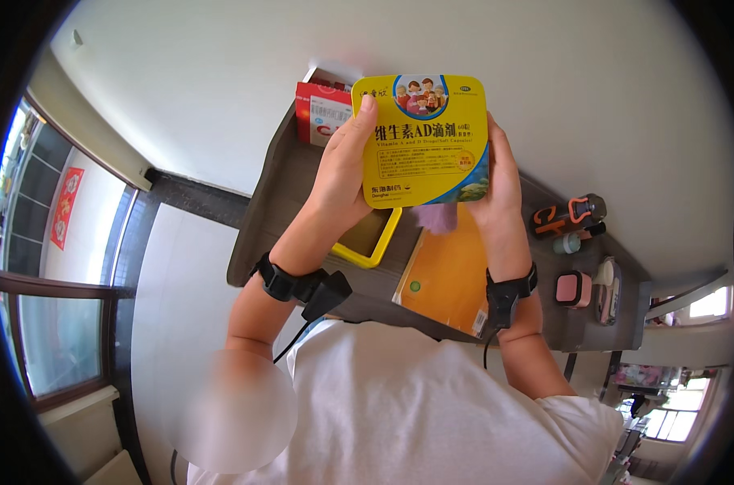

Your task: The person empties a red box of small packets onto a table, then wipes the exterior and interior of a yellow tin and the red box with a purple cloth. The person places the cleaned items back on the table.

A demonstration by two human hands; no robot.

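A yellow box lid or flat yellow box (424,163) with printed writing and a family picture is raised above the desk, its printed face towards me. My left hand (349,151) grips its left edge, the thumb over the front. At the right edge, my right hand (501,170) holds it from the side, the fingers partly hidden. Below and behind it, a yellow-rimmed open container (376,248) rests on the desk, partly covered by my left forearm. Something purple and fluffy (437,218) shows just under the box. An orange folder or book (446,276) lies beside the container.
The dark wooden desk (270,212) stands against the wall. At its back left is a red and white carton (318,115). Towards the right are a dark bottle (564,217), a small green jar (567,244), a pink-topped box (573,289) and a pouch or case (609,294).
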